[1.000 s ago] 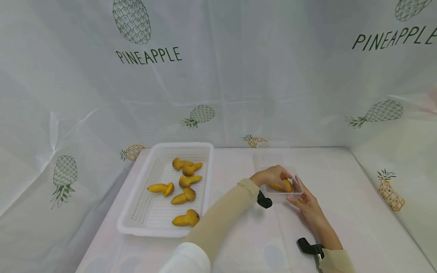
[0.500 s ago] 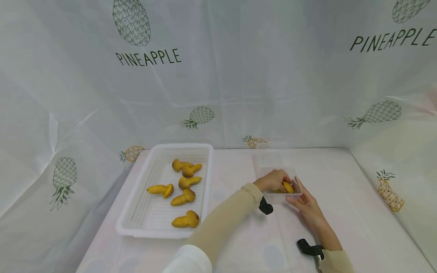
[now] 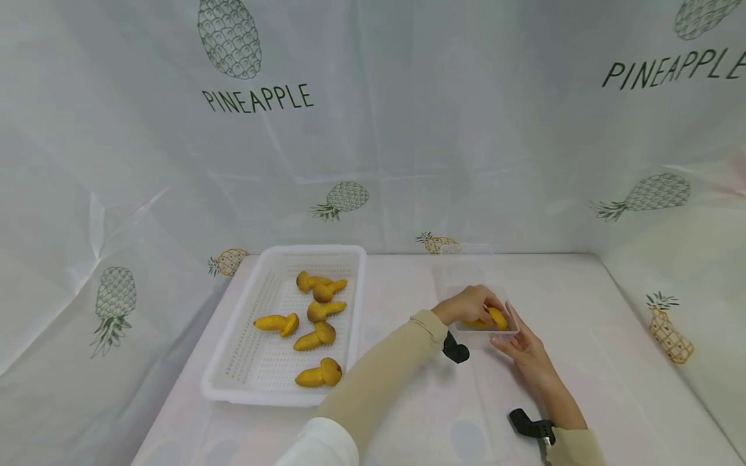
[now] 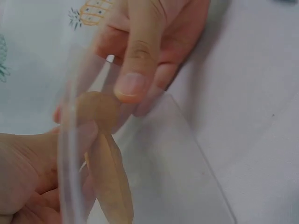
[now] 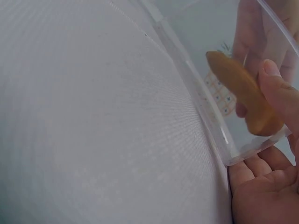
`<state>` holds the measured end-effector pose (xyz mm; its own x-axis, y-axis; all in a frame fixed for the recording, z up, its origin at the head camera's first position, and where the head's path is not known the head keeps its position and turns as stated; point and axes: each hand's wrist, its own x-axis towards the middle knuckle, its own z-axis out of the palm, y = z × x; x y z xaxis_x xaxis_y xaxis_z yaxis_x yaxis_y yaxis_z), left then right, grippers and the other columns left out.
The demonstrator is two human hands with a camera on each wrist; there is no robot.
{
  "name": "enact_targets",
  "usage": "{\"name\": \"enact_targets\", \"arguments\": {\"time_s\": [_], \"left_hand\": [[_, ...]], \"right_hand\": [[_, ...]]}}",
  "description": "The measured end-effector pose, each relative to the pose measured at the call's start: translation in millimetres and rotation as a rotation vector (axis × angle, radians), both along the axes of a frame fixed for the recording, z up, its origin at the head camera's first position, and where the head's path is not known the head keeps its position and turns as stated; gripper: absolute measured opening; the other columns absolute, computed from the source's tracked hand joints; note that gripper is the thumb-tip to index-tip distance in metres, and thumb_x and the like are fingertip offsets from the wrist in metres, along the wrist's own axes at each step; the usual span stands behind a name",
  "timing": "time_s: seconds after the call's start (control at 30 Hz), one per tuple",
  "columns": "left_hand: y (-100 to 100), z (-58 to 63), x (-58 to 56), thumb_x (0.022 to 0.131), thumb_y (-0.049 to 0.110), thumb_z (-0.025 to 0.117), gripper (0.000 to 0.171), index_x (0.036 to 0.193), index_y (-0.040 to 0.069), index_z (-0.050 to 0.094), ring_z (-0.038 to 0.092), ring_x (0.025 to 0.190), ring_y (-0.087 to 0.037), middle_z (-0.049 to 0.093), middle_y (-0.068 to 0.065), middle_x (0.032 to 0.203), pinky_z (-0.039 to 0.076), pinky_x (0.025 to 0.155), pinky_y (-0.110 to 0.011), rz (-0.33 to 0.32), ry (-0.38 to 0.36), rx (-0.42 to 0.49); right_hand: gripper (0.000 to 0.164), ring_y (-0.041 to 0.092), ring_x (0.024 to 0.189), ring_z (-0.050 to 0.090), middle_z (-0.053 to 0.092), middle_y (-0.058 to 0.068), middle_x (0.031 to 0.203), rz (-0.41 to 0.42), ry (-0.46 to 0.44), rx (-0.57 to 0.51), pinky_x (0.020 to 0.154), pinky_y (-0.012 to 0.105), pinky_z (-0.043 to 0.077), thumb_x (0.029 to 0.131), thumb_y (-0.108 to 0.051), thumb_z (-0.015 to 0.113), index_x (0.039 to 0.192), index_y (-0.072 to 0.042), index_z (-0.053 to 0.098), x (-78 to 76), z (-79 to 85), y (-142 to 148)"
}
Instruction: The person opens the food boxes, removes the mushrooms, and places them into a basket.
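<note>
A yellow mushroom with a rounded cap lies tilted inside a clear plastic box on the right part of the table. My left hand reaches into the box from the left and pinches the mushroom; its thumb shows at the cap through the clear wall in the left wrist view. My right hand holds the box by its near right corner, thumb on the near wall and fingers along the right side. In the right wrist view, the mushroom is seen through the wall.
A white perforated basket stands at the left with several yellow mushrooms spread in it. The box's clear lid stretches behind it towards the pineapple-print curtain. A pale cloth covers the table.
My left hand has shifted slightly within the box, and the mushroom under its fingers has moved slightly to the right. My right hand keeps its hold on the box.
</note>
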<state>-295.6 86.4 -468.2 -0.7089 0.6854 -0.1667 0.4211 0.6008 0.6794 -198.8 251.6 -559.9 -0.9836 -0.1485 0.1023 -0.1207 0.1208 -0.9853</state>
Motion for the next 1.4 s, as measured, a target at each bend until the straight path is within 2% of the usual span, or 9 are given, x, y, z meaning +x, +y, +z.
{"name": "enact_targets", "arguments": {"time_s": [0.1,0.2,0.33,0.43,0.57,0.6,0.93,1.17,1.4], "left_hand": [[-2.4,7.1,0.3,0.089,0.003,0.074,0.035,0.123,0.006,0.071,0.061,0.103,-0.004,0.07,0.001,0.121,0.045,0.086,-0.009,-0.005,-0.023,0.043],[-5.4,14.2,-0.2,0.089,0.003,0.074,0.033,0.122,0.007,0.071,0.061,0.103,-0.004,0.07,0.001,0.12,0.045,0.085,-0.009,-0.022,-0.032,0.082],[-10.5,25.7,-2.5,0.09,0.002,0.073,0.033,0.122,0.004,0.07,0.062,0.101,-0.004,0.07,-0.001,0.119,0.046,0.084,-0.009,-0.042,-0.071,0.159],[-15.1,35.1,-4.9,0.09,0.0,0.072,0.036,0.125,0.001,0.067,0.063,0.1,-0.005,0.068,-0.005,0.121,0.048,0.083,-0.01,-0.053,-0.112,0.233],[-23.1,46.6,-8.2,0.091,-0.003,0.07,0.037,0.128,-0.002,0.065,0.063,0.102,-0.006,0.067,-0.009,0.124,0.049,0.085,-0.012,-0.075,-0.163,0.328],[-25.8,49.3,-9.1,0.091,-0.004,0.069,0.038,0.128,-0.003,0.064,0.063,0.102,-0.006,0.066,-0.011,0.125,0.049,0.086,-0.012,-0.08,-0.175,0.349],[-80.2,83.6,-12.2,0.092,-0.006,0.067,0.042,0.133,-0.005,0.06,0.064,0.11,-0.014,0.063,-0.015,0.129,0.051,0.092,-0.02,-0.063,-0.236,0.446],[-135.3,108.1,-8.5,0.094,-0.002,0.066,0.041,0.134,-0.003,0.059,0.064,0.11,-0.017,0.063,-0.015,0.129,0.05,0.096,-0.025,-0.046,-0.187,0.449],[-195.5,116.7,-0.1,0.094,-0.003,0.065,0.039,0.133,-0.003,0.06,0.064,0.111,-0.021,0.065,-0.013,0.126,0.05,0.098,-0.031,-0.01,-0.143,0.439]], "right_hand": [[0.084,0.037,0.147,0.015,0.003,0.022,0.164,-0.004,-0.016,0.006,0.095,0.005,0.037,0.098,-0.007,0.065,0.161,-0.027,0.015,0.1,0.0,0.7],[0.083,0.015,0.145,0.028,0.005,0.023,0.164,-0.01,-0.022,0.007,0.095,0.006,0.038,0.097,-0.009,0.066,0.161,-0.026,0.016,-0.1,-1.2,1.4],[0.083,-0.007,0.127,0.04,0.006,0.024,0.163,-0.01,-0.024,0.008,0.095,0.007,0.04,0.097,-0.009,0.066,0.162,-0.02,0.015,-0.5,-2.4,1.6],[0.084,0.01,0.139,0.039,0.007,0.024,0.163,-0.015,-0.033,0.023,0.093,0.007,0.04,0.097,-0.012,0.067,0.162,-0.018,0.013,-1.0,-2.3,1.6],[0.085,0.042,0.145,0.02,0.012,0.024,0.162,-0.018,-0.034,0.026,0.094,0.005,0.038,0.097,-0.012,0.067,0.162,-0.019,0.012,-0.8,-1.2,1.3],[0.085,0.044,0.145,0.017,0.012,0.024,0.162,-0.015,-0.034,0.025,0.095,0.004,0.037,0.097,-0.012,0.067,0.162,-0.019,0.011,-0.7,-0.7,1.1],[0.085,0.034,0.148,0.015,0.01,0.024,0.162,-0.005,-0.029,0.01,0.098,0.005,0.034,0.098,-0.009,0.065,0.162,-0.021,0.011,-2.7,-0.8,0.9],[0.085,0.041,0.147,0.009,0.006,0.026,0.162,0.013,-0.011,-0.041,0.099,0.005,0.033,0.097,-0.002,0.064,0.162,-0.019,0.011,-2.4,0.4,0.8],[0.085,0.039,0.147,0.008,0.004,0.027,0.162,0.024,-0.015,-0.056,0.099,0.006,0.033,0.097,-0.002,0.064,0.162,-0.018,0.011,-2.1,-0.4,-0.3]]}}
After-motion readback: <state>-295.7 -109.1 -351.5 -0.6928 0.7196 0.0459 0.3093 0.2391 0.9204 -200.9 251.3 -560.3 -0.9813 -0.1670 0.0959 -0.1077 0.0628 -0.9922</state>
